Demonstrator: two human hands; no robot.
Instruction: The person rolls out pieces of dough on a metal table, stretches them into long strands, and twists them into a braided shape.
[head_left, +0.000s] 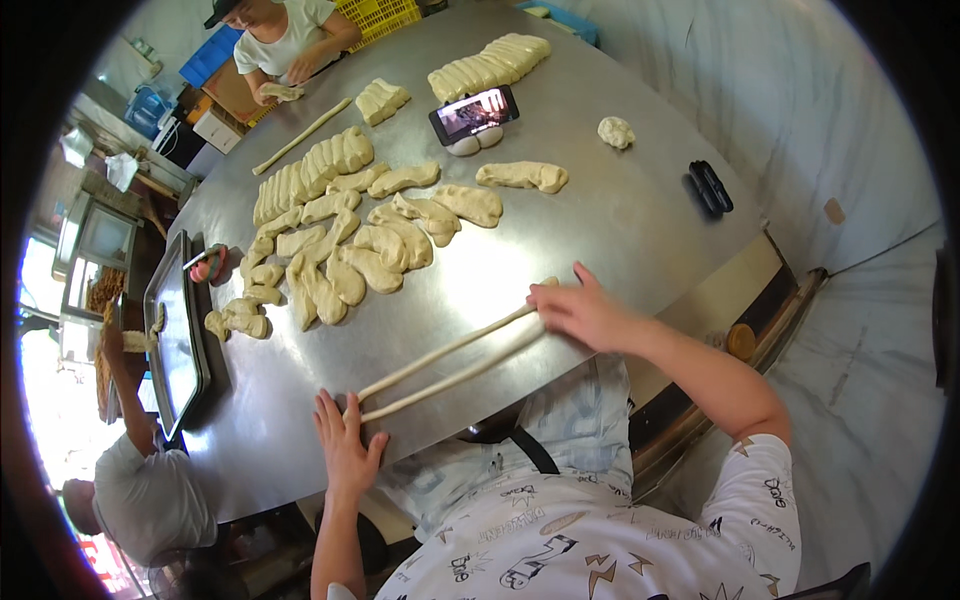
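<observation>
A long, thin rope of dough (450, 347) lies doubled in two strands across the near part of the steel table. Flat over its left end is my left hand (346, 442), fingers spread and palm down. My right hand (581, 309) rests on the other end, slightly blurred, with the thumb apart; a bit of dough shows past its fingers. Both hands press on the dough rather than grasp it. Beyond them, many loose dough pieces (375, 266) are spread over the table, and a row of dough strips (311, 174) lies side by side behind them.
A phone (474, 115) leans on a stand near more dough strips (491, 66). A dough lump (616, 132) and a black case (709, 187) lie on the right. At the left edge is a metal tray (154, 360). Two other people work at the far and left sides.
</observation>
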